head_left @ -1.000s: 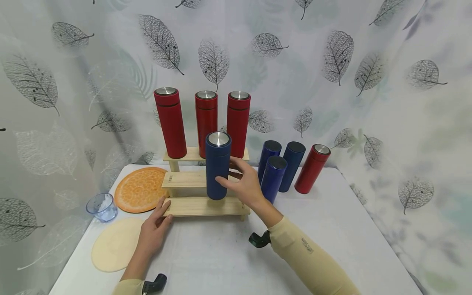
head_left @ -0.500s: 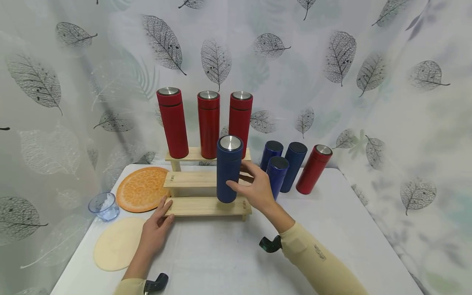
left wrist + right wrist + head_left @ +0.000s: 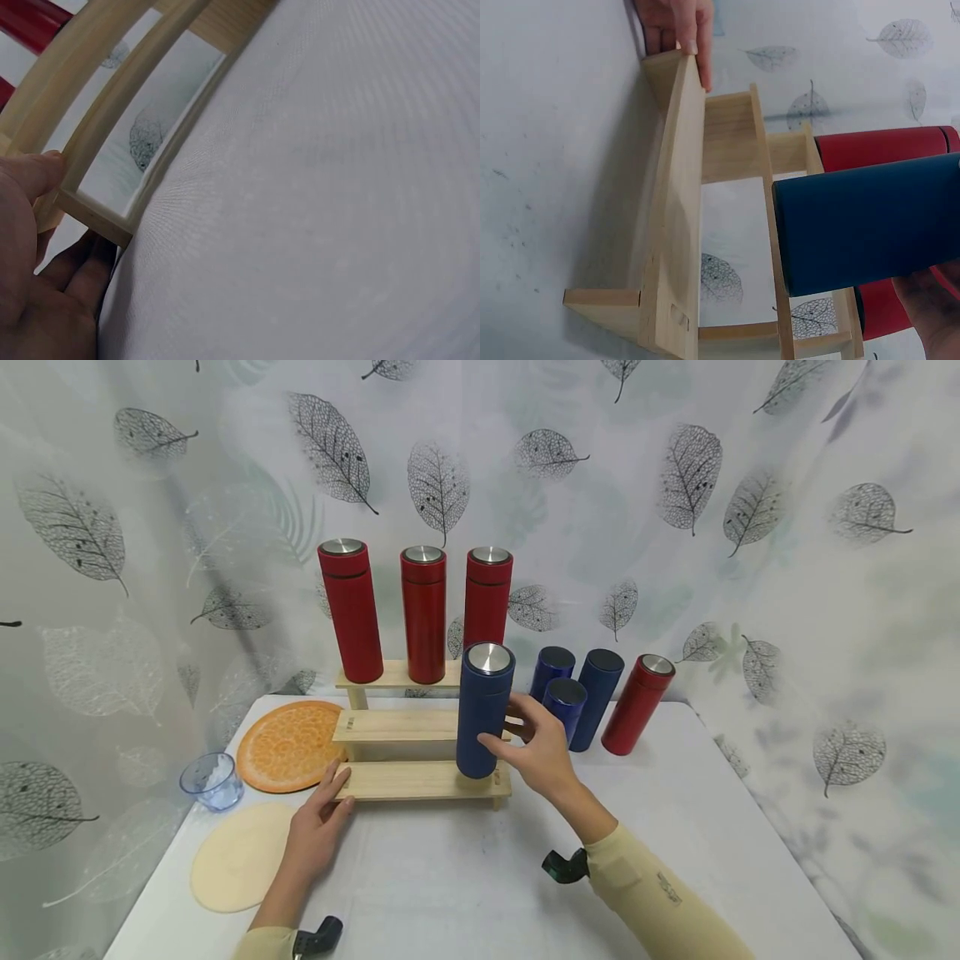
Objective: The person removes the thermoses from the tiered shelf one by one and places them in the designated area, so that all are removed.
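Note:
My right hand (image 3: 536, 752) grips a dark blue vacuum flask (image 3: 480, 718) with a silver lid top, fingers and thumb around its right side. In the right wrist view, the flask's base (image 3: 784, 240) hangs above the lowest step of the wooden three-tier rack (image 3: 408, 779), with a gap between them. At the rack's left end, my left hand (image 3: 315, 837) pinches the lowest board; its thumb (image 3: 41, 171) lies on the wood and the other fingers reach behind the end. Three red flasks stand on the top tier: left (image 3: 352, 618), middle (image 3: 424, 627) and right (image 3: 486, 597).
Right of the rack stand three blue flasks with dark tops (image 3: 597, 697) and a red flask (image 3: 637, 706). On the left lie an orange pizza-like round mat (image 3: 288, 747) and a pale round disc (image 3: 240, 860), beside a clear bluish cup (image 3: 212, 782) with white contents.
My right hand has carried the blue flask to the right and slightly down, toward the right end of the lowest step. My left hand stays on the rack.

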Available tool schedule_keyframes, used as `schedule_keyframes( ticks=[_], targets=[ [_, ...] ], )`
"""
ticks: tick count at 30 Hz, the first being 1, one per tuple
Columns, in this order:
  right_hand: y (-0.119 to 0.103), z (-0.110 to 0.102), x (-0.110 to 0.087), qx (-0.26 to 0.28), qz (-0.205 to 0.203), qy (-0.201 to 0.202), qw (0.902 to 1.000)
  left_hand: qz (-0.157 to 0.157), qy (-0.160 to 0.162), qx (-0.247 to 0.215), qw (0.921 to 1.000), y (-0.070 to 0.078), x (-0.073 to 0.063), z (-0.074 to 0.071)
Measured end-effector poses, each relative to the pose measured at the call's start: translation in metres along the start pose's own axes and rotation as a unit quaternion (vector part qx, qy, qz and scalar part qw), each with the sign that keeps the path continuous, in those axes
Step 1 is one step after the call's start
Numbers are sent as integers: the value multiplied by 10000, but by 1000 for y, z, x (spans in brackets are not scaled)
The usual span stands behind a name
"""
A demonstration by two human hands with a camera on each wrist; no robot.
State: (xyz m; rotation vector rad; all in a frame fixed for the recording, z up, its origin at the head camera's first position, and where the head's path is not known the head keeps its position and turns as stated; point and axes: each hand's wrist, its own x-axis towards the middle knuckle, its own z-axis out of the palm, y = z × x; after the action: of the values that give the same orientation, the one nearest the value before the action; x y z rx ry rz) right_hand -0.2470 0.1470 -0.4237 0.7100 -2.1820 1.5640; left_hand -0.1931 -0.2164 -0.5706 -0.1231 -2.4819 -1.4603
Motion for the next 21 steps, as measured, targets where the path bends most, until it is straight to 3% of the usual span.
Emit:
schedule_keyframes(
  ticks=[11,21],
  targets=[
    [2,-16,-13,-318,137,73,9994,-5,-10,25,10000,1,1,0],
    [0,-32,-24,-252,-36,150,9996,-4,-31,9,10000,2,-1,-1]
  ],
)
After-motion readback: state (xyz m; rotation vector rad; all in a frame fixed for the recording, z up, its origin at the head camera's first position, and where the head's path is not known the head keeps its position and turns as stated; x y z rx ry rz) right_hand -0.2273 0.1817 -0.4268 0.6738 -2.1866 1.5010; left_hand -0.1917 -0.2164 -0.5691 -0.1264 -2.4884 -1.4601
